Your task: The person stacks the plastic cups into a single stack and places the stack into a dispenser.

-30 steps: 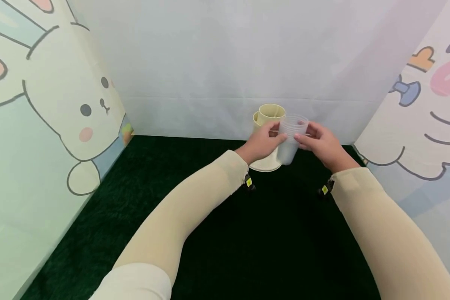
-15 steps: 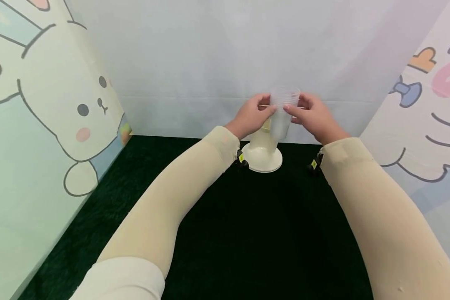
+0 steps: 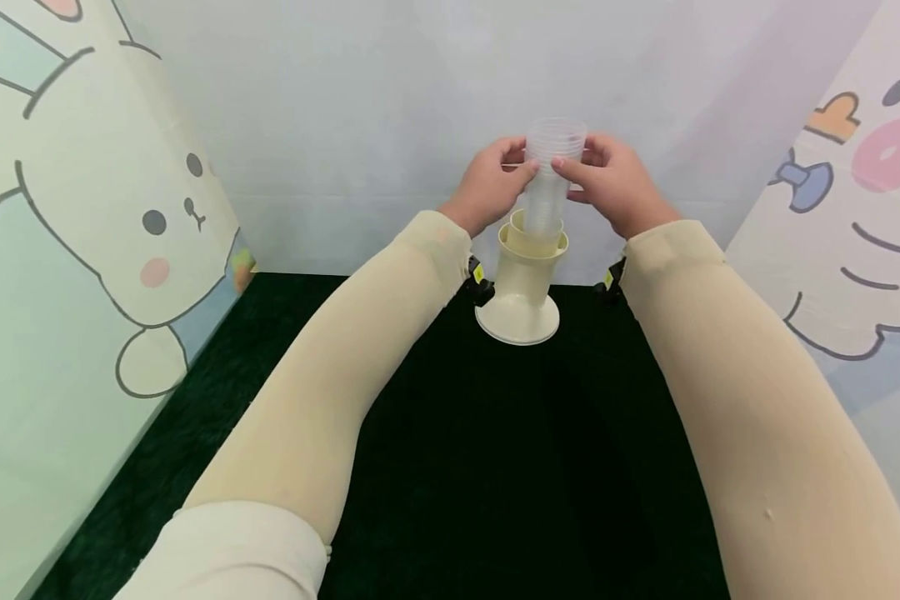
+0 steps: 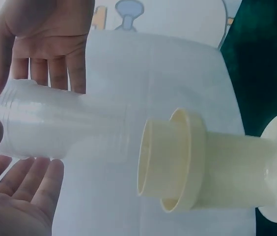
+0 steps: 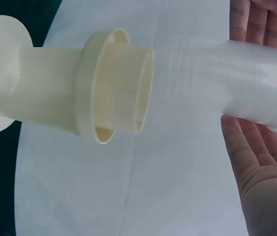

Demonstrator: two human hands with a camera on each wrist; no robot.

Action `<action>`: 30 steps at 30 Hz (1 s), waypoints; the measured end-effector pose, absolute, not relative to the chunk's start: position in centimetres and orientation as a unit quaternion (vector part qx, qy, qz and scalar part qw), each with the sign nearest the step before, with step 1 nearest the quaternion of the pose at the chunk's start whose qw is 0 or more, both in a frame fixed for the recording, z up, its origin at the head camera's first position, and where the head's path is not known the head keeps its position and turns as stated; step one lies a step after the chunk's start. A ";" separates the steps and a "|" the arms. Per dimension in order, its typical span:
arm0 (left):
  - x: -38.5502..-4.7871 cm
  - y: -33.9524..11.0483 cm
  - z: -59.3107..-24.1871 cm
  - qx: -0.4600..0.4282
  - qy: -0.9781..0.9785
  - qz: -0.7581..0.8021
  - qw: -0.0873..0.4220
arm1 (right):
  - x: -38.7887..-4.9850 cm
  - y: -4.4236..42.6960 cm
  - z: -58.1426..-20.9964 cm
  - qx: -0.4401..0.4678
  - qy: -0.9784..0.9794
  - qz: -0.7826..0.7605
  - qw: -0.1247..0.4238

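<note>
A stack of clear plastic cups is held upright in the head view, mouths up. My left hand pinches its rim end from the left between thumb and fingers, and my right hand does the same from the right. Beneath stands a cream cup holder, with a round flat base, a flared collar and an inner tube. In both wrist views, a gap separates the bottom of the cups from the mouth of the tube.
Dark green cloth covers the table. A pale curtain hangs close behind the holder. Side panels printed with a cartoon rabbit and a pink-nosed figure flank the table.
Both hands have raised the cup stack from in front of the holder to above it, shifting slightly left. The holder stays standing on the table.
</note>
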State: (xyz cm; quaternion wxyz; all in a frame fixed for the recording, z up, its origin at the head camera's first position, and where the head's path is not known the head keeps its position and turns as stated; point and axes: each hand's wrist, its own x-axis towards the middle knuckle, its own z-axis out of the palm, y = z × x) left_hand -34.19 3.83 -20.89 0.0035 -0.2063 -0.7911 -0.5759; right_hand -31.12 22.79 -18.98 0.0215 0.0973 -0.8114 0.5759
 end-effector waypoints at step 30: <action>-36.4 5.3 -24.1 -0.169 -0.837 -0.519 -0.037 | -33.6 24.4 -23.4 0.082 -0.863 0.498 -0.009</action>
